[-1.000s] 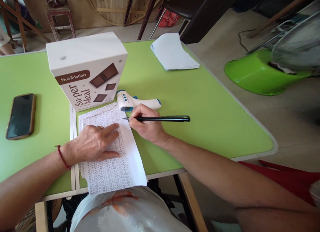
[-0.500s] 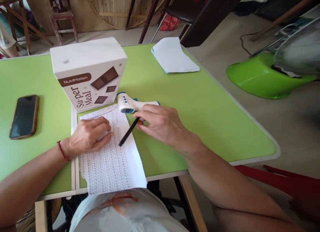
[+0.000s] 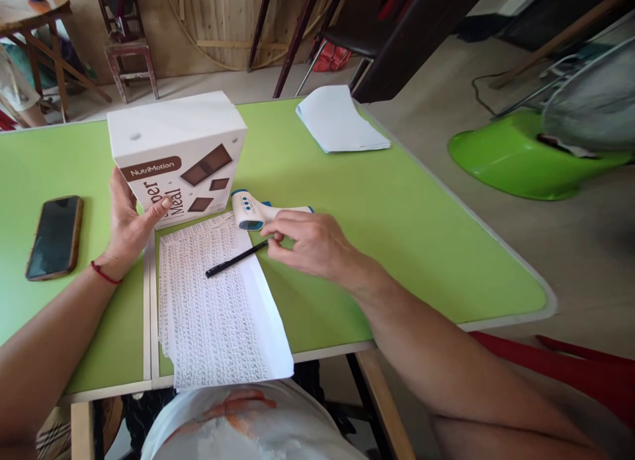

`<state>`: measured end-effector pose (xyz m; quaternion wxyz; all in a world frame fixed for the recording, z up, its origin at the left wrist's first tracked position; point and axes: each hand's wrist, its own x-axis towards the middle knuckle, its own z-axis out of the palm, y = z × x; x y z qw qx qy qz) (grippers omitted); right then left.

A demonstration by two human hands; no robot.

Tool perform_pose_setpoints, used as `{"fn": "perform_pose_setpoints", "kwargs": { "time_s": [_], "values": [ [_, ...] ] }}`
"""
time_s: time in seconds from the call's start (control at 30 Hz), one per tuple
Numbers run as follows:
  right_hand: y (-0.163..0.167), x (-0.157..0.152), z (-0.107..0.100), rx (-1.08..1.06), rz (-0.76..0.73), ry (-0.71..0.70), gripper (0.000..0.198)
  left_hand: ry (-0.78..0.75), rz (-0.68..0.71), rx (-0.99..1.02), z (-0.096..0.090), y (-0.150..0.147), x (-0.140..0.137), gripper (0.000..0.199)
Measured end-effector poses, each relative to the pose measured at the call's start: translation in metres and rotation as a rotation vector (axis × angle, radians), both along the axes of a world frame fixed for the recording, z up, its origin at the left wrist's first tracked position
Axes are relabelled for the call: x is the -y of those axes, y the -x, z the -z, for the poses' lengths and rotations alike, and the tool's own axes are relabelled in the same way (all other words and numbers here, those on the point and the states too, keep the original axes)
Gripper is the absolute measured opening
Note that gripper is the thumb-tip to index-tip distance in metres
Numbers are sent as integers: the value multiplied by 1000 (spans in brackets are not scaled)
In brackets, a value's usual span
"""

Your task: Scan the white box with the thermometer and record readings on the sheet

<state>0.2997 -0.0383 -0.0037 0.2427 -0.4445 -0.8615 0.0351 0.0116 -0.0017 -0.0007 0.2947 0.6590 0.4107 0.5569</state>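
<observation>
My left hand (image 3: 129, 222) grips the lower left of a white NutriMotion box (image 3: 183, 172), thumb across its printed front and fingers around the side. A black pen (image 3: 235, 258) slants low over a handwritten sheet of paper (image 3: 213, 321), its far tip at the writing. At the pen's right end, the fingers of my right hand (image 3: 312, 245) are pinched together. Just beyond that hand lies a white and blue infrared thermometer (image 3: 251, 212), its handle partly hidden by my knuckles.
To the left, a smartphone (image 3: 54, 237) lies on the green table (image 3: 426, 261). A stack of white paper (image 3: 337, 119) rests near the far right edge. On the floor beyond stands a bright green plastic stool (image 3: 530, 159).
My left hand has left the paper and taken hold of the box. The pen in my right hand has swung flatter, its tip shifting left across the sheet.
</observation>
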Motion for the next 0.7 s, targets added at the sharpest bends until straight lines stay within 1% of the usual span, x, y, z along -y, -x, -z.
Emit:
{"fn": "perform_pose_setpoints", "kwargs": {
  "time_s": [0.07,0.13,0.17,0.23,0.33,0.4,0.5,0.57,0.63,0.7],
  "values": [
    [1,-6,5,-77,171,-74,21,57,69,56,1,-1,-3,62],
    [1,-12,10,-56,294,-123,34,110,79,79,1,-1,-4,60],
    [1,-15,13,-24,315,-117,43,132,72,81,2,-1,-4,60],
    [2,-20,18,42,301,-52,53,142,45,76,1,0,-3,61],
    [2,-24,23,72,245,64,48,103,-17,41,-2,0,1,61],
    [1,-25,23,24,245,94,45,71,-73,9,-6,-2,5,62],
    [-1,-24,17,-180,329,64,49,-21,-143,-3,-14,-7,15,58],
    [-3,-21,9,-371,378,19,49,-61,-111,27,-17,-12,22,52],
    [-1,-15,-1,-586,378,-11,40,-12,-33,68,-17,-17,29,47],
    [4,-5,-11,-843,319,9,27,106,36,104,-15,-21,34,44]
  ]
}}
